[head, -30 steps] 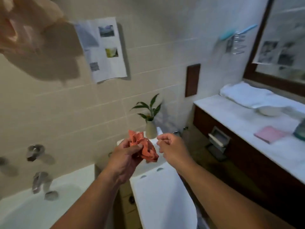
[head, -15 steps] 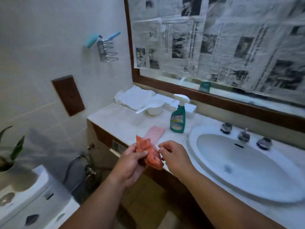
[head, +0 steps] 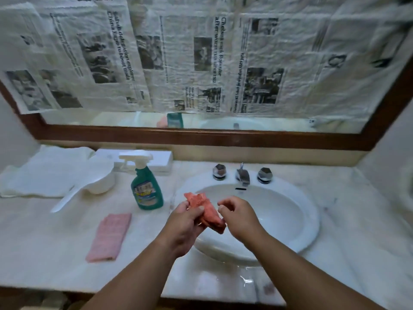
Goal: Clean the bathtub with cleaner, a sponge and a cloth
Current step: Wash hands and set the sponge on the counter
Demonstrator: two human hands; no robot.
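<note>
The left hand (head: 185, 222) grips a crumpled orange cloth (head: 205, 209) over the sink's (head: 308, 211) near left, with the right hand (head: 239, 217) curled just beside it, pinching or not I cannot tell; this looks like wetting or rinsing, so next the far tap (head: 242, 176) needs opening.

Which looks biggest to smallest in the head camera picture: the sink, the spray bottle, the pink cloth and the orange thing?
1. The sink, by far.
2. The pink cloth and the spray bottle look about alike, so I won't rank them.
3. The orange thing, though the left hand hides part.
</note>
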